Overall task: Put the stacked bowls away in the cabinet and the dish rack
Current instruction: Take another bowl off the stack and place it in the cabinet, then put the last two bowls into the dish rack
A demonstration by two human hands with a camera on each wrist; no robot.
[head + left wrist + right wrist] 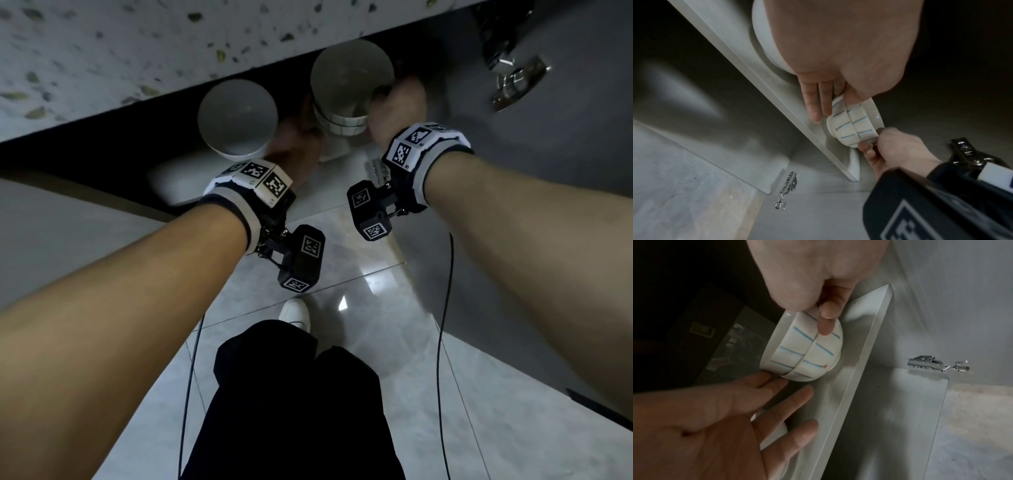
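Under the speckled counter (85, 51), on the cabinet shelf (865, 353), the right hand (397, 106) grips two nested blue-striped bowls (803, 350) (rim pinched); at nine o'clock, the left hand (294, 140), fingers straight, touches a plain white bowl (236, 118).

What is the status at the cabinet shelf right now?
Right hand pinches striped bowls on shelf. Left hand open beside plain bowl. Nothing blocking.

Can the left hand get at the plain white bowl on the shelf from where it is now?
Probably yes. The left hand is open right beside the plain white bowl on the cabinet shelf, nothing between them; the right hand is occupied with the striped bowls.
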